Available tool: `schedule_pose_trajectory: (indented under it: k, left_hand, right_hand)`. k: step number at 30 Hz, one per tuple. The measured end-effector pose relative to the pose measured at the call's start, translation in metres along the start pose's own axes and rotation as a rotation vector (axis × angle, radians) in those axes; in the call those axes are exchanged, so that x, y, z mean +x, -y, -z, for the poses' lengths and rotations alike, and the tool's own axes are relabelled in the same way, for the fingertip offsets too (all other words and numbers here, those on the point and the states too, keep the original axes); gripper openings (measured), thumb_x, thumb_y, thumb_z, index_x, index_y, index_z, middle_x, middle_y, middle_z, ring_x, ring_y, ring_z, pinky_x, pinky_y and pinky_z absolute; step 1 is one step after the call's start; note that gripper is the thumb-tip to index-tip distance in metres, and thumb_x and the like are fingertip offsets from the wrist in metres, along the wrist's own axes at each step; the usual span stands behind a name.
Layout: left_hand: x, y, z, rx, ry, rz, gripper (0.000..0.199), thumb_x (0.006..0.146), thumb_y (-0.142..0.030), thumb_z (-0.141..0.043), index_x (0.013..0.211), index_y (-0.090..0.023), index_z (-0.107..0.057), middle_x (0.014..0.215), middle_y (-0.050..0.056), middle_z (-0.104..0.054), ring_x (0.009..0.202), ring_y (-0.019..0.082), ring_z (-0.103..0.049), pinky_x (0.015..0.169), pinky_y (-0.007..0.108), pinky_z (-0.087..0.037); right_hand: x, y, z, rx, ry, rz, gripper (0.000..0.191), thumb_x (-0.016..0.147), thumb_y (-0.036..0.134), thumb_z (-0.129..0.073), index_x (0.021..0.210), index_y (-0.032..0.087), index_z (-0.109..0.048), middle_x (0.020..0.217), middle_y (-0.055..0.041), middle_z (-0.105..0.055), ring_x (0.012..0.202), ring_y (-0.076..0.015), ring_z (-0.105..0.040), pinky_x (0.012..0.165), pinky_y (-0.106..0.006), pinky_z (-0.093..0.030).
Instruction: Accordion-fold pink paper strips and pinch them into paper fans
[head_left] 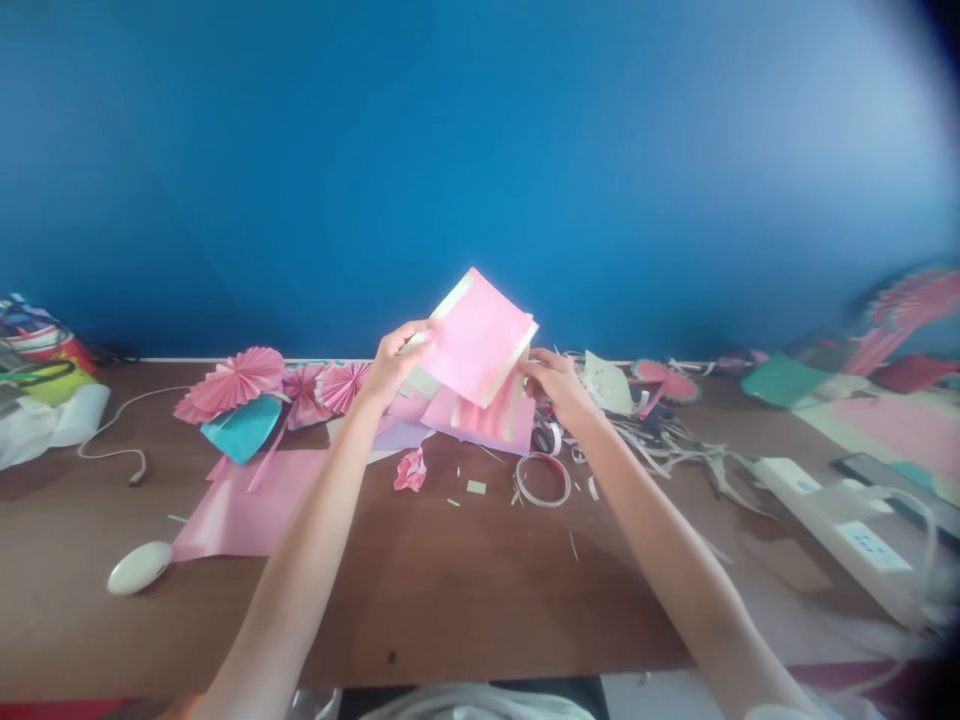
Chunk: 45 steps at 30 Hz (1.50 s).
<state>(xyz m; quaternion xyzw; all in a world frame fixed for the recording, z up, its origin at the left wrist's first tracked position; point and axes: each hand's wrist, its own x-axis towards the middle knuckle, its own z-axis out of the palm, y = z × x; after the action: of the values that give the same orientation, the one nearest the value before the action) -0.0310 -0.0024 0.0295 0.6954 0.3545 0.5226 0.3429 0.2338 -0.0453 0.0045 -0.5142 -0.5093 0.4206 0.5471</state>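
- Pink sheet (pixel 481 335): pale strips along two edges, tilted cornerwise, raised above and right of the crumpled pink paper (pixel 410 469); left hand (pixel 399 355) grips its left edge, right hand (pixel 553 383) its right corner area.
- Larger pink piece (pixel 480 422): pale streaks, partly hidden behind the held sheet, also above and right of the crumpled paper.

no legible txt, no brands, nos. or signs readable
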Motion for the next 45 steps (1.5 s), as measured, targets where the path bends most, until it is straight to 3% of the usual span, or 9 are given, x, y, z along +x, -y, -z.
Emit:
schedule_pose_trajectory:
  k: [6, 14, 20, 33, 41, 45]
  left_hand:
    - [0.006, 0.016, -0.003, 0.023, -0.091, 0.027, 0.030, 0.081, -0.036, -0.060, 0.100, -0.016, -0.073, 0.105, 0.007, -0.072, 0.100, 0.023, -0.062, 0.086, 0.031, -0.047]
    - [0.007, 0.027, -0.008, -0.080, -0.200, 0.122, 0.034, 0.073, -0.032, -0.069, 0.102, -0.016, -0.074, 0.102, 0.008, -0.074, 0.097, 0.023, -0.065, 0.087, 0.032, -0.046]
    - [0.005, 0.026, -0.010, -0.020, -0.187, 0.152, 0.021, 0.071, -0.030, -0.067, 0.087, -0.019, -0.076, 0.098, 0.005, -0.074, 0.098, 0.023, -0.064, 0.090, 0.032, -0.044]
    - [0.008, 0.038, -0.004, -0.021, -0.266, 0.194, 0.024, 0.067, -0.031, -0.069, 0.087, -0.020, -0.077, 0.092, 0.005, -0.074, 0.087, 0.023, -0.063, 0.076, 0.031, -0.048]
    - [0.010, 0.031, -0.003, -0.044, -0.146, 0.215, 0.040, 0.069, -0.029, -0.068, 0.108, -0.021, -0.068, 0.091, 0.005, -0.070, 0.082, 0.020, -0.063, 0.065, 0.026, -0.045]
    - [0.008, 0.022, 0.001, -0.153, 0.036, 0.236, 0.052, 0.068, -0.026, -0.067, 0.119, -0.022, -0.058, 0.098, 0.005, -0.069, 0.081, 0.020, -0.065, 0.066, 0.027, -0.049]
  right_hand:
    - [-0.003, 0.002, -0.002, -0.023, -0.002, 0.021, 0.016, 0.071, 0.027, -0.064, 0.084, 0.017, -0.063, 0.049, 0.0046, -0.054, 0.038, -0.0079, -0.047, 0.036, -0.019, -0.028]
    - [-0.002, 0.003, -0.002, -0.027, 0.020, 0.016, 0.018, 0.071, 0.029, -0.066, 0.084, 0.018, -0.063, 0.055, 0.0035, -0.057, 0.044, -0.0090, -0.053, 0.039, -0.019, -0.033]
    - [-0.003, 0.007, 0.000, -0.006, 0.002, 0.036, 0.018, 0.070, 0.024, -0.062, 0.088, 0.018, -0.062, 0.065, 0.0017, -0.062, 0.046, -0.0087, -0.055, 0.039, -0.019, -0.034]
    - [-0.006, 0.011, -0.002, -0.057, 0.046, 0.011, 0.018, 0.072, 0.030, -0.066, 0.084, 0.018, -0.060, 0.058, 0.0029, -0.058, 0.046, -0.0091, -0.054, 0.039, -0.018, -0.033]
    - [-0.003, 0.006, 0.001, -0.011, 0.035, 0.022, 0.019, 0.071, 0.030, -0.064, 0.085, 0.019, -0.060, 0.059, 0.0032, -0.058, 0.048, -0.0098, -0.055, 0.041, -0.019, -0.035]
    - [-0.005, 0.010, 0.000, -0.040, 0.029, 0.026, 0.014, 0.072, 0.026, -0.060, 0.084, 0.019, -0.058, 0.057, 0.0039, -0.058, 0.045, -0.0088, -0.052, 0.043, -0.020, -0.036]
